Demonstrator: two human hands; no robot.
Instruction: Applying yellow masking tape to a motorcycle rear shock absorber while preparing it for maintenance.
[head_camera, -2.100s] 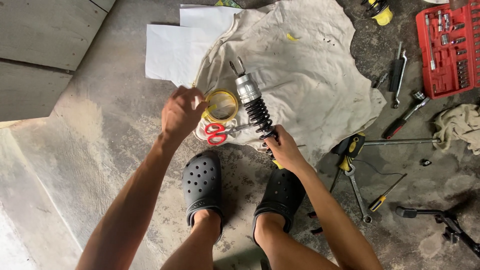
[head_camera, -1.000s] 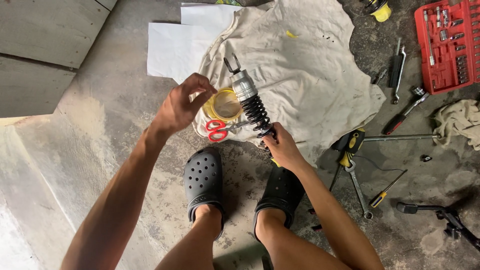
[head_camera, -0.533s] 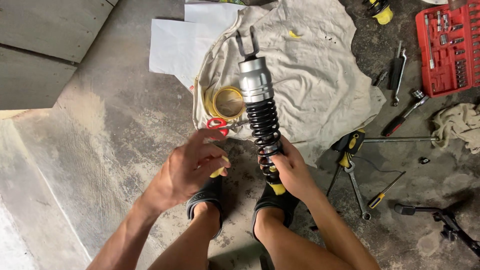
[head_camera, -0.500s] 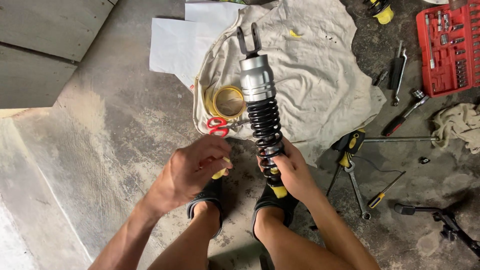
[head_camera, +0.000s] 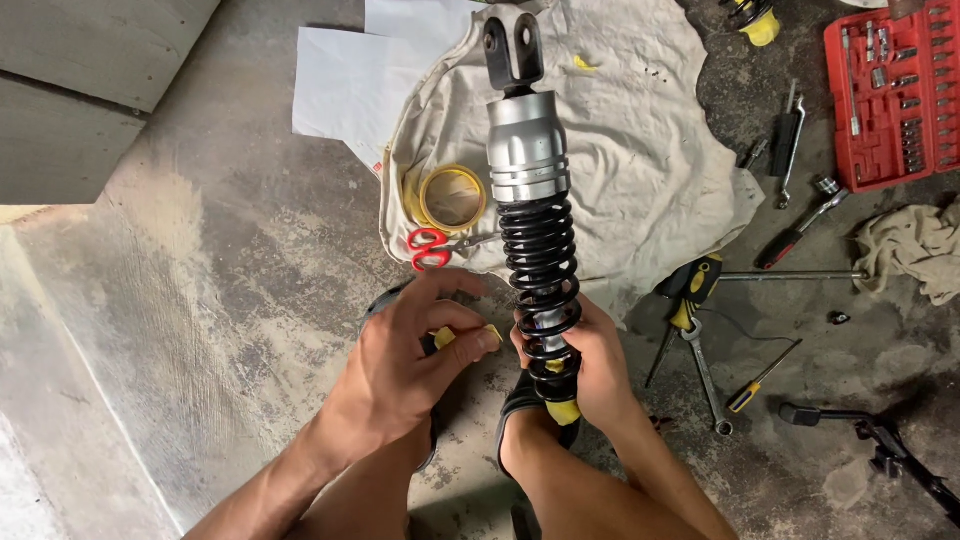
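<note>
Your right hand (head_camera: 600, 365) is clenched around the lower coils of the shock absorber (head_camera: 535, 210), holding it upright over your feet; its forked eye points to the far side, above the beige cloth (head_camera: 640, 170). There's yellow tape wrapped at the shock's near end, just below your grip. Your left hand (head_camera: 410, 365) pinches a small piece of yellow tape (head_camera: 490, 335) between thumb and fingertips, just left of the spring, not touching it. I read this as the taping step, mid-way. The next move calls for steadying the shock and bringing that piece square onto the body. The tape roll (head_camera: 452, 197) and red scissors (head_camera: 430, 248) sit on the cloth's left edge, close by. The red socket case (head_camera: 890, 95) and wrenches lie well to the right.
</note>
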